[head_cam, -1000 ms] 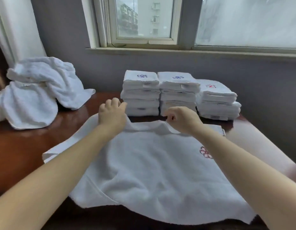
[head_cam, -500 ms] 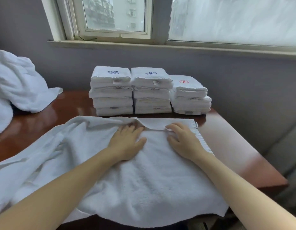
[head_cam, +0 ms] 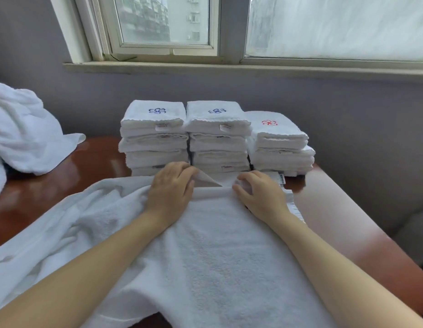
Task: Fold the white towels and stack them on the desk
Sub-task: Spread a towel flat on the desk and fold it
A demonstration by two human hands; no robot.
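A large white towel [head_cam: 205,256] lies spread over the brown desk [head_cam: 336,221] in front of me, bunched and wrinkled on its left side. My left hand [head_cam: 171,188] rests on the towel's far edge with fingers curled over a small turned-up flap. My right hand [head_cam: 260,195] pinches the same far edge near the labelled right corner. A low fold ridge runs between the two hands. Just behind them stand three stacks of folded white towels: left stack [head_cam: 156,136] and middle stack [head_cam: 217,136] with blue emblems, right stack [head_cam: 279,143] with a red emblem.
A heap of unfolded white towels [head_cam: 21,129] sits at the desk's far left. A grey wall and window sill [head_cam: 229,67] rise behind the stacks. The desk's right edge drops off near a grey surface [head_cam: 409,233].
The towel's right part now lies folded over itself. Both hands slid forward from lying flat to the far edge and curled their fingers on it. The view shifted right and closer.
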